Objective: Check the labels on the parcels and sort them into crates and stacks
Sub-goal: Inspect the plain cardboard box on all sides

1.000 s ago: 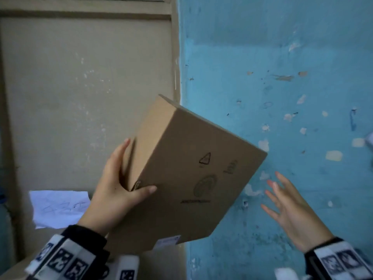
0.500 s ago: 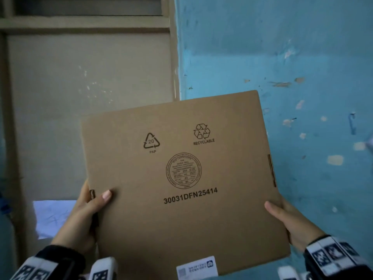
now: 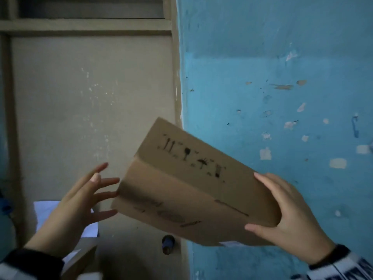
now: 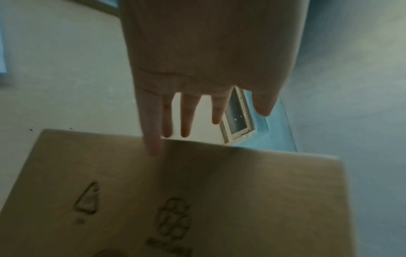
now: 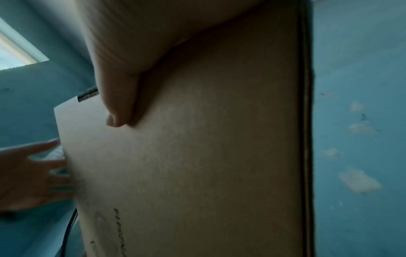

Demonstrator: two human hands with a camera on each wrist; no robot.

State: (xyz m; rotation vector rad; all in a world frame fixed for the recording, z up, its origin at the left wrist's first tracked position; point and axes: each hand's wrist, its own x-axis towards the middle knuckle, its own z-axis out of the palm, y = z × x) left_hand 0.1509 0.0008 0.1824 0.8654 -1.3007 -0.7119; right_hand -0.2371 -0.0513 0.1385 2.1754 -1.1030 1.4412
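Flat brown cardboard parcel (image 3: 193, 184) tilted at frame centre, narrow printed side up, likely turned to find label. Right hand (image 3: 290, 215) grips its lower-right end, thumb beneath. Left hand (image 3: 80, 201) spread, fingertips at parcel's left edge, holding nothing.

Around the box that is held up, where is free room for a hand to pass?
Free above the box, before the blue wall, and left before the beige panel. Crowded at its ends: left hand, right hand.

flat brown cardboard parcel (image 3: 193, 190), tilted, printed symbols up
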